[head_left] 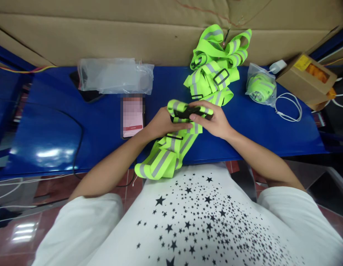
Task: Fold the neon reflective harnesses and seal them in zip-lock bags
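Note:
Neon-yellow webbing with a grey reflective stripe (163, 162) runs from the table's front edge up under my hands. My left hand (167, 123) is closed around a folded part of this webbing, beside a black buckle (185, 112). From the other side, my right hand (214, 120) grips the strap and the buckle's right end, thumb in front. A black slider (175, 137) sits on the strap below my left hand. Behind my hands lies a tangled heap of the same webbing (211, 74), with a black rectangular slider (221, 77) on it.
A phone with a lit screen (133, 120) lies left of my hands. Behind it, clear plastic bags (116, 75) partly cover a dark phone (89, 94). At the right are a bagged yellow strap (261, 87), a white cable (289, 107) and a cardboard box (304, 83).

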A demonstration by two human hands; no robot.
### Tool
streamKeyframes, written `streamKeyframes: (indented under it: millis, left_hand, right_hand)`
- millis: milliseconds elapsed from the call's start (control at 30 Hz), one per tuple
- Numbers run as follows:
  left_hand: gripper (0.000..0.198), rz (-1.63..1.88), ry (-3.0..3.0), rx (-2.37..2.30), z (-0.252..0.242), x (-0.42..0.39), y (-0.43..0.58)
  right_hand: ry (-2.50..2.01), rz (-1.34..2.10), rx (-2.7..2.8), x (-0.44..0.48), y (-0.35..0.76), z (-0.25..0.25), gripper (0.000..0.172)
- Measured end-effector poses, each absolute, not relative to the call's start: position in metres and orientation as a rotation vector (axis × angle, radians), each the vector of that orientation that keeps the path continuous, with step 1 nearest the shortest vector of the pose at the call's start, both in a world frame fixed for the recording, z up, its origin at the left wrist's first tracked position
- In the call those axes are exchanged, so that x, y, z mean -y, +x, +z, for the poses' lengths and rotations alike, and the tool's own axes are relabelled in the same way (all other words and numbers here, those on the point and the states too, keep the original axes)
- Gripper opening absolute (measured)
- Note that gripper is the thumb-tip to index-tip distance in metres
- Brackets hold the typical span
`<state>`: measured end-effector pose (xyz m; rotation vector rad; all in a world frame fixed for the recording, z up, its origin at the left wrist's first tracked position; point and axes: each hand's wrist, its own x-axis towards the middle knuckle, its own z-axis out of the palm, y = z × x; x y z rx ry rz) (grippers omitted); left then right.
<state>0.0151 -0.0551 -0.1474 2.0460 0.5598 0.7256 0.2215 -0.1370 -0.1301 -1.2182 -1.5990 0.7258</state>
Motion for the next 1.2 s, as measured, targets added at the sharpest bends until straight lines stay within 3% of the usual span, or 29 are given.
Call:
streamKeyframes:
  millis: [100, 167, 233, 333, 400, 500, 633, 833, 1100, 1200]
  left_hand:
    - [0.103, 0.977, 2.097, -0.535, -0.150, 0.057, 0.018]
    - [0.119, 1.102, 2.132, -0.512, -0.148, 0.057, 0.018]
    - [0.109, 1.065, 2.183, -0.465, -0.143, 0.056, 0.016]
    - [0.057, 0.966, 2.264, -0.414, -0.136, 0.056, 0.014]
    - [0.037, 0.995, 2.275, -0.479, -0.133, 0.055, 0.013]
    - [0.042, 1.066, 2.270, -0.598, -0.134, 0.055, 0.012]
    - [0.044, 1.012, 2.365, -0.609, -0.141, 0.051, 0.012]
    - [0.035, 1.027, 2.413, -0.554, -0.147, 0.050, 0.013]
    - [0.035, 0.969, 2.517, -0.502, -0.149, 0.051, 0.014]
    - [0.034, 0.935, 2.585, -0.462, -0.147, 0.052, 0.014]
  right_hand:
    - [-1.215, 1.115, 1.229, 0.134, 0.220, -0.131, 0.045]
    - [-1.184, 1.327, 1.104, 0.132, 0.220, -0.133, 0.050]
    - [-1.185, 1.413, 1.084, 0.130, 0.221, -0.134, 0.055]
    - [-1.249, 1.195, 1.239, 0.127, 0.227, -0.136, 0.067]
    - [-1.286, 0.928, 1.449, 0.126, 0.232, -0.137, 0.082]
    - [-1.315, 0.595, 1.760, 0.126, 0.238, -0.138, 0.089]
    - [-1.420, 0.387, 1.975, 0.130, 0.236, -0.141, 0.065]
    - [-1.521, 0.228, 1.981, 0.135, 0.232, -0.138, 0.052]
    - [-1.582, 0.249, 2.007, 0.136, 0.232, -0.137, 0.070]
    - [-1.545, 0.207, 2.032, 0.135, 0.233, -0.139, 0.065]
